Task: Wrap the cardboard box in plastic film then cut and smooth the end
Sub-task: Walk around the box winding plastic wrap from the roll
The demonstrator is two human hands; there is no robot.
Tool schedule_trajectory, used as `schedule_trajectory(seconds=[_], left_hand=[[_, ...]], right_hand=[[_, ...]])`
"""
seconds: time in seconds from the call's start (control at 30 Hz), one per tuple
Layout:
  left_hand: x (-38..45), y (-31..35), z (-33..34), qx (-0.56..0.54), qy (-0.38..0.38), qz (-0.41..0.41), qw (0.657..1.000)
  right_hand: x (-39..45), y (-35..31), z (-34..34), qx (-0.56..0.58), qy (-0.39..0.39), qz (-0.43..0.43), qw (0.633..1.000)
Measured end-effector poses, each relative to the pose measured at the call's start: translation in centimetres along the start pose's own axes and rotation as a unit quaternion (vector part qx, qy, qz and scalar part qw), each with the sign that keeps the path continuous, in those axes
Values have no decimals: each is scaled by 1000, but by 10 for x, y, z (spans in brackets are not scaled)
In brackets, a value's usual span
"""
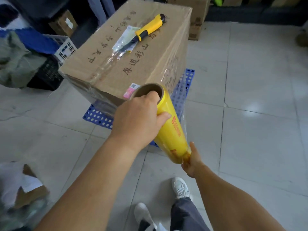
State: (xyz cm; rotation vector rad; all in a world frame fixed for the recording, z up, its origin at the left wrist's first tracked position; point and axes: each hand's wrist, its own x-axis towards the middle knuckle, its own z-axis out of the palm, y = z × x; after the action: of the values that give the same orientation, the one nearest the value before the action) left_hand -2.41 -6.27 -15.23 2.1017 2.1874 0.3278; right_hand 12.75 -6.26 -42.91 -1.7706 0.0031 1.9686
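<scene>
A large cardboard box (pixel 126 54) with handwritten characters stands on a blue perforated pallet (pixel 98 116); clear film clings to its sides. A yellow roll of plastic film (pixel 171 130) is held upright and tilted near the box's front right corner. My left hand (pixel 138 117) grips its top end, fingers inside the cardboard core and thumb on the outside. My right hand (pixel 191 159) grips the roll's bottom end. A sheet of film stretches from the roll to the box's right side. A yellow-handled utility knife (pixel 146 30) lies on top of the box.
Crates (pixel 65 47) and piled fabric (pixel 18 59) sit at the left. More cardboard boxes (pixel 196 19) stand behind. An open box (pixel 28 187) lies at the lower left. White tiled floor (pixel 258 97) spreads to the right. My shoes (pixel 180 187) are below.
</scene>
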Motion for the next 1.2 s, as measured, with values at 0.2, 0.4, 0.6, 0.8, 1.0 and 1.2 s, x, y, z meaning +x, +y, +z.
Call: schedule_trajectory(seconds=[0.2, 0.4, 0.6, 0.8, 1.0, 1.2], left_hand=[[-13, -16, -9, -11, -14, 56, 998], [-22, -29, -17, 11, -37, 114, 993], [-29, -35, -23, 54, -20, 65, 996], [-46, -49, -17, 76, -61, 42, 994], [-52, -66, -18, 45, -51, 27, 997], [-53, -92, -22, 30, -39, 59, 997]], right_hand=[[-7, 43, 5, 63, -31, -9, 997], [-2, 72, 14, 63, -29, -28, 997], [8, 80, 16, 13, -22, -35, 999], [9, 96, 27, -8, -23, -15, 1000], [10, 107, 57, -17, -51, -5, 999], [14, 119, 95, -23, -41, -8, 999]])
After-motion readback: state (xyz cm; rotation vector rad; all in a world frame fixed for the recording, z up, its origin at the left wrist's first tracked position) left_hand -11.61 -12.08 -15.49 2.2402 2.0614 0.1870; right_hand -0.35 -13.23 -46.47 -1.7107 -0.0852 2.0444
